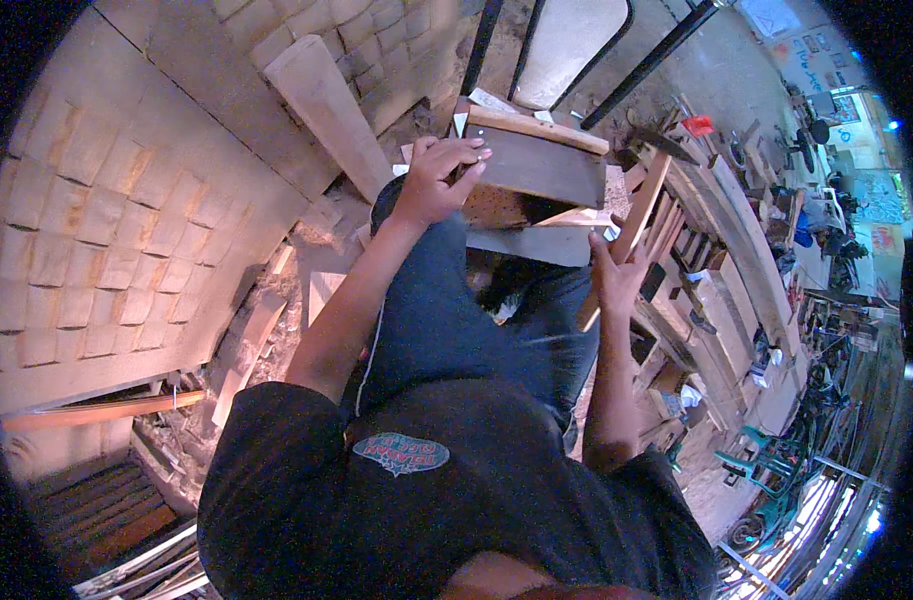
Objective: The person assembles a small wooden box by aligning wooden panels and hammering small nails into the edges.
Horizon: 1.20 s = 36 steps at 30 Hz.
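Observation:
My right hand (618, 273) is wrapped round the pale wooden handle of a hammer (644, 205). Its dark, narrow head is raised beyond the hand, to the right of a wooden box (547, 165). This box, open-sided with a grey-brown panel and a lighter strip along its far edge, stands in front of my knees. At its left end is my left hand (443, 181), thumb and fingers drawn together close to the panel's corner. Whatever those fingertips pinch, if anything, is too small to make out. A small pale spot shows on the panel just beyond them.
A large woven-pattern wooden panel (107, 230) fills the left side, with a loose plank (329, 110) leaning near it. Long boards (747, 240) and offcuts are piled on the right. A chair (574, 50) with dark legs stands ahead. Green machinery (767, 465) sits at lower right.

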Tool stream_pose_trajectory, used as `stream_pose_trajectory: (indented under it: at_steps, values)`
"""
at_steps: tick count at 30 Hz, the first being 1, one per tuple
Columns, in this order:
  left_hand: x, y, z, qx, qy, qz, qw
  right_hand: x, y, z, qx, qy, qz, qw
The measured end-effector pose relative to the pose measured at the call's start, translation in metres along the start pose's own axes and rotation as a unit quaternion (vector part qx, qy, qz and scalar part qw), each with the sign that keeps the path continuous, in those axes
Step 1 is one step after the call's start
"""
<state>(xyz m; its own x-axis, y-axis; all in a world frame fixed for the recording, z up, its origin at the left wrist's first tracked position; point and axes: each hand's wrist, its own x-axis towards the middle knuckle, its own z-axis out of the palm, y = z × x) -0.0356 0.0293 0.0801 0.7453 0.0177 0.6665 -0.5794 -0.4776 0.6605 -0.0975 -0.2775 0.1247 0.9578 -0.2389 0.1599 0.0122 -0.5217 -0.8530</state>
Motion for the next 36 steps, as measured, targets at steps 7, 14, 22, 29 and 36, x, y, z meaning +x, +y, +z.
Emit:
stream_pose_trajectory:
  at_steps: [7, 14, 22, 29, 36]
  values:
    - [-0.011, 0.011, 0.021, -0.066, 0.038, -0.019, 0.997, 0.034, 0.035, 0.032, 0.234, -0.024, 0.085, 0.968]
    - [-0.008, 0.009, 0.020, -0.035, 0.027, -0.027, 0.999, 0.057, 0.086, 0.045, 0.308, -0.079, 0.092, 0.944]
    - [-0.004, 0.010, 0.011, -0.015, -0.014, 0.000, 1.000, 0.056, 0.065, 0.040, 0.333, -0.070, 0.082, 0.937]
    - [0.011, -0.021, 0.006, -0.043, -0.029, -0.073, 0.996, 0.071, 0.067, 0.030, 0.361, -0.120, 0.080, 0.921]
    - [0.012, -0.032, 0.013, -0.135, -0.171, -0.189, 0.957, 0.070, 0.085, 0.032, 0.338, -0.120, 0.081, 0.930]
